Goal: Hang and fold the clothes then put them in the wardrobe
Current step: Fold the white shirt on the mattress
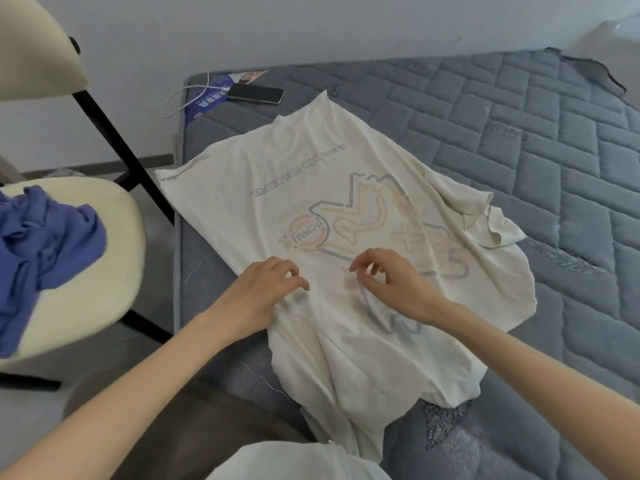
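Two bare forearms are reaching in from the bottom edge, ending in two hands on a shirt. The left hand point(266, 289) is resting with bent fingers, tips on the cloth; whether it is pinching the cloth is unclear. The right hand point(391, 282) is pinching a small raised fold between thumb and forefinger.

One grey quilted mattress point(519, 150) is filling the right and centre of the view. One cream shirt point(277, 202) is lying spread across its near left part, the near end bunching and drooping towards the person. A faint pastel outline print with lettering is showing mirrored through the cloth. One sleeve is lying flat at the left edge of the mattress and the other is crumpling at the right.

One cream chair point(121, 220) with black legs is standing just beside the mattress on the left, holding one rumpled blue garment point(45, 244) on its seat.

At the mattress's far left corner, one dark phone point(255, 93) is lying flat, with one white cable point(194, 89) looping beside it.
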The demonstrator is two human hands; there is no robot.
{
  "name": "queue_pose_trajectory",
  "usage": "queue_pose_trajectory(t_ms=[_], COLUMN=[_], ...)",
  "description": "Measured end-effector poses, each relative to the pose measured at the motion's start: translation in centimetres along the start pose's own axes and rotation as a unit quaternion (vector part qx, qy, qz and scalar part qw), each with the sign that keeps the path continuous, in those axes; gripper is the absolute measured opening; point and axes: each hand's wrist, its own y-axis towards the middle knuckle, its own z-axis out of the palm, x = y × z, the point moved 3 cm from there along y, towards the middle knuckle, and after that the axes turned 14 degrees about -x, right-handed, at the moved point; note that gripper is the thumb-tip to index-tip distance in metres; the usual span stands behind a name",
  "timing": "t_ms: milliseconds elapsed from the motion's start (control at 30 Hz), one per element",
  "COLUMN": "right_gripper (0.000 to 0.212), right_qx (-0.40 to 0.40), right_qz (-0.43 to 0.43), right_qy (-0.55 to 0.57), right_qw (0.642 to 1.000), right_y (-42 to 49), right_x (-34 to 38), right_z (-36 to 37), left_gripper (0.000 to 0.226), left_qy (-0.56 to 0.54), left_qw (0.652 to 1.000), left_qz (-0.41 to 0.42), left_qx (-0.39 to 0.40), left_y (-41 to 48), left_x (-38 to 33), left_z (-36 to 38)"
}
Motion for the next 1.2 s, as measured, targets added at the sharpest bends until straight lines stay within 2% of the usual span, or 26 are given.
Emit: queue_pose_trajectory(t_ms=[167, 333, 467, 533, 667, 733, 800, 867, 933, 1000, 1033, 1067, 1133, 1200], right_gripper=[0.017, 0.018, 0.032, 0.046, 0.068, 0.064, 0.047, 0.028, 0.021, 0.013, 0.010, 0.008, 0.008, 0.016], right_qx=[0.164, 0.205, 0.259, 0.268, 0.229, 0.213, 0.200, 0.183, 0.167, 0.135, 0.117, 0.101, 0.081, 0.084], right_qz=[0.031, 0.024, -0.064, -0.110, -0.201, -0.238, -0.246, -0.251, -0.208, -0.052, 0.032, 0.093, 0.158, 0.209], right_qy=[0.012, -0.007, -0.102, -0.156, -0.235, -0.277, -0.280, -0.267, -0.195, -0.019, 0.083, 0.172, 0.278, 0.353], right_qw=[0.986, 0.978, 0.958, 0.944, 0.923, 0.907, 0.906, 0.912, 0.944, 0.989, 0.989, 0.976, 0.944, 0.908], right_y=[-6.7, -10.4, -12.3, -13.2, -15.1, -15.9, -16.0, -15.7, -15.3, -14.5, -14.1, -13.8, -13.3, -13.1], right_x=[1.7, 1.9, 1.8, 1.6, 1.8, 1.8, 1.8, 1.5, 1.1, 0.9, 0.7, 0.7, 0.9, 0.8], right_z=[0.7, 2.4, 3.7, 4.2, 5.1, 5.7, 5.9, 5.8, 5.4, 4.3, 3.7, 3.1, 2.2, 2.0], left_gripper=[0.080, 0.072, 0.070, 0.061, 0.026, 0.017, 0.011, 0.009, 0.009, 0.008, 0.008, 0.009, 0.010, 0.009], left_qy=[0.018, 0.009, 0.002, -0.035, -0.041, -0.076, -0.127, -0.162, -0.200, -0.262, -0.294, -0.322, -0.355, -0.359], left_qw=[0.995, 0.986, 0.984, 0.987, 0.992, 0.996, 0.989, 0.978, 0.963, 0.935, 0.915, 0.896, 0.872, 0.872], left_qz=[0.072, 0.153, 0.168, 0.153, 0.119, 0.037, -0.062, -0.117, -0.171, -0.240, -0.276, -0.306, -0.335, -0.331], left_qx=[0.064, 0.062, 0.051, 0.039, 0.029, 0.030, 0.054, 0.064, 0.053, 0.017, -0.005, -0.026, -0.051, -0.044], left_y=[-3.0, -4.7, -6.0, -6.5, -7.4, -7.6, -7.5, -7.1, -6.8, -6.4, -6.2, -6.1, -5.7, -5.3], left_x=[-1.8, -4.2, -5.4, -5.9, -5.9, -5.4, -4.9, -4.7, -4.4, -3.9, -3.6, -3.4, -3.1, -3.0], left_z=[0.9, 1.2, 1.7, 1.9, 2.4, 2.6, 2.6, 2.5, 2.3, 1.8, 1.5, 1.1, 0.3, -0.1])
